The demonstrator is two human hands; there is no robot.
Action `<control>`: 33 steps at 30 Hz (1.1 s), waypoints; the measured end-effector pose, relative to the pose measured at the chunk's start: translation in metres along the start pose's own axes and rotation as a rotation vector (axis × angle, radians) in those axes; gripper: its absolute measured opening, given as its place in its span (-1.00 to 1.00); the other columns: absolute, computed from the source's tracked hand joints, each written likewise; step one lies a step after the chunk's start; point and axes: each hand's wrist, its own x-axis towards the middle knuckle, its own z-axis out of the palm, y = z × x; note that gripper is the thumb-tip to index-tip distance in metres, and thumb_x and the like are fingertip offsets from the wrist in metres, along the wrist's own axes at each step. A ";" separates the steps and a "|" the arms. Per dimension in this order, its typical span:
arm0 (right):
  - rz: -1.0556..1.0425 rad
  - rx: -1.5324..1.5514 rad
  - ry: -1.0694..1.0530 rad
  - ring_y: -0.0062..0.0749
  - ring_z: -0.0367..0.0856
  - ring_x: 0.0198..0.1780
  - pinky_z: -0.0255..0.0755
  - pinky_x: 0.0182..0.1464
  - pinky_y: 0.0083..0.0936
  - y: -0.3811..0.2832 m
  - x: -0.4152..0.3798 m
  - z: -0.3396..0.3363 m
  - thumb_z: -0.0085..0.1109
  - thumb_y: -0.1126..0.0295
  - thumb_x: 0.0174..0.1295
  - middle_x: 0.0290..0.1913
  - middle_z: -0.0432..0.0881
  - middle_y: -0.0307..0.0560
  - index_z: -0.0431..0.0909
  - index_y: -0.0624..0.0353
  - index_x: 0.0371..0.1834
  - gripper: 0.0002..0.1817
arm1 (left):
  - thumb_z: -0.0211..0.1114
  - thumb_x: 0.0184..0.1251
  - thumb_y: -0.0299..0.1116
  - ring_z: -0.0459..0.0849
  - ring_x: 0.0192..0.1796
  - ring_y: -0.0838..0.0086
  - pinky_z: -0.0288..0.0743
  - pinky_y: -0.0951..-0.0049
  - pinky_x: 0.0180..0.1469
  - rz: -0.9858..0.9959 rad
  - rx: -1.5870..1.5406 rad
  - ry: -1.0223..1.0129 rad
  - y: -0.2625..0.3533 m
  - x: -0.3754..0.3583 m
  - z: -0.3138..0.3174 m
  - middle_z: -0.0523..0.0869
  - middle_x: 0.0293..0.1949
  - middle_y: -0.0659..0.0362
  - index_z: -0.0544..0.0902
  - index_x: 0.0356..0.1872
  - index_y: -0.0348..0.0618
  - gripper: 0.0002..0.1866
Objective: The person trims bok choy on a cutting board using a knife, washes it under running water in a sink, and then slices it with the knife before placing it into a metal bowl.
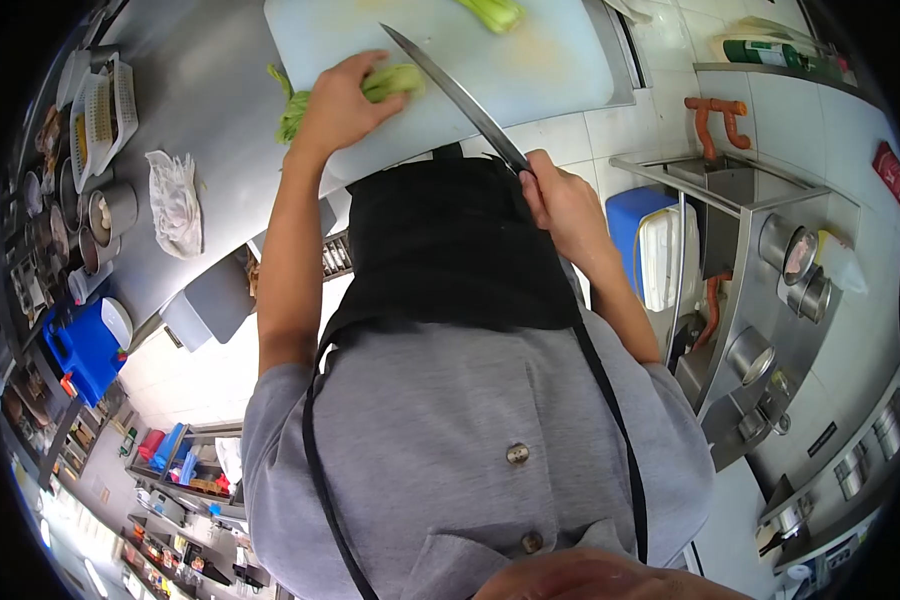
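- Left hand [342,103]: palm down over the green vegetable [400,82], which lies on the near left part of the white cutting board [540,75]; leaves stick out on the wrist side, pale stalk end shows between thumb and fingers.
- Left fingers partly curled, thumb spread apart from them, vegetable between; loose hold, about half open.
- Left arm: reaches forward, forearm nearly straight up from the elbow, wrist bent so the hand points in toward the knife.
- Right hand [567,208]: closed round the handle of the knife [455,97], off the board's near right side, beside the black apron [450,245].
- Right arm: elbow bent, forearm angled forward and inward, wrist near the apron's edge.
- Knife: blade slants forward and left, tip past the vegetable's stalk end; blade over the board, can't tell if touching it.
- Second vegetable piece [493,13]: far side of board, cut off by the view's top edge, apart from both hands.
- Board on metal counter [210,75]; crumpled white cloth [175,205] on it, left of the left forearm.
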 end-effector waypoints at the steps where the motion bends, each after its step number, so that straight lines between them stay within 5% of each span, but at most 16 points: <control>1: -0.022 -0.043 0.029 0.28 0.61 -0.41 0.45 -0.37 0.08 0.000 0.000 0.003 0.03 0.34 0.46 -0.44 0.63 0.21 0.33 0.18 -0.14 -0.84 | 0.52 0.07 -0.25 0.67 -0.05 0.14 0.52 0.22 0.08 -0.066 -0.096 0.060 0.001 0.001 -0.001 0.70 -0.16 0.10 0.73 -0.08 -0.19 -0.61; 2: -0.013 -0.040 0.035 0.28 0.61 -0.41 0.45 -0.37 0.08 0.001 -0.001 0.006 0.03 0.34 0.46 -0.44 0.63 0.21 0.33 0.18 -0.14 -0.84 | 0.52 0.07 -0.25 0.67 -0.05 0.14 0.52 0.22 0.08 -0.058 -0.095 0.052 -0.001 0.001 0.001 0.70 -0.16 0.10 0.73 -0.08 -0.19 -0.61; 4: -0.040 -0.034 0.072 0.29 0.61 -0.41 0.45 -0.37 0.09 0.001 0.001 0.011 0.03 0.35 0.46 -0.45 0.63 0.21 0.32 0.19 -0.15 -0.84 | 0.49 0.15 -0.28 0.67 -0.01 0.16 0.54 0.24 0.05 0.257 0.073 0.329 -0.006 0.003 0.003 0.71 -0.12 0.09 0.73 -0.06 -0.19 -0.66; 6: -0.026 -0.016 0.065 0.30 0.61 -0.41 0.45 -0.37 0.09 -0.002 0.003 0.014 0.03 0.35 0.46 -0.46 0.63 0.22 0.31 0.20 -0.15 -0.83 | 0.48 0.18 -0.31 0.66 0.01 0.17 0.55 0.26 0.05 0.280 0.103 0.301 0.000 0.002 0.002 0.71 -0.12 0.09 0.73 -0.06 -0.19 -0.68; 19: 0.130 0.154 -0.282 0.36 0.61 -0.33 0.43 -0.26 0.16 -0.025 0.001 -0.010 0.01 0.44 0.35 -0.42 0.62 0.34 0.26 0.30 -0.11 -0.81 | 0.49 0.25 -0.33 0.74 -0.17 0.25 0.62 0.33 -0.10 0.247 0.064 0.400 0.003 -0.008 0.026 0.72 -0.14 0.08 0.76 -0.07 -0.20 -0.73; 26: 0.007 0.107 -0.157 0.41 0.61 -0.28 0.44 -0.21 0.20 -0.026 0.054 0.028 -0.04 0.43 0.34 -0.40 0.63 0.36 0.25 0.31 -0.13 -0.81 | 0.50 0.19 -0.39 0.68 -0.13 0.16 0.60 0.27 -0.08 0.175 -0.086 0.367 0.002 -0.009 0.026 0.69 -0.15 0.05 0.75 -0.11 -0.27 -0.73; 33: 0.048 0.102 -0.112 0.36 0.64 -0.22 0.46 -0.17 0.16 -0.027 0.069 0.029 -0.01 0.43 0.31 -0.34 0.66 0.32 0.30 0.26 -0.07 -0.80 | 0.58 0.09 -0.23 0.70 -0.15 0.13 0.59 0.23 -0.01 0.242 0.323 0.340 0.015 -0.003 0.020 0.71 -0.15 0.02 0.67 0.02 -0.27 -0.50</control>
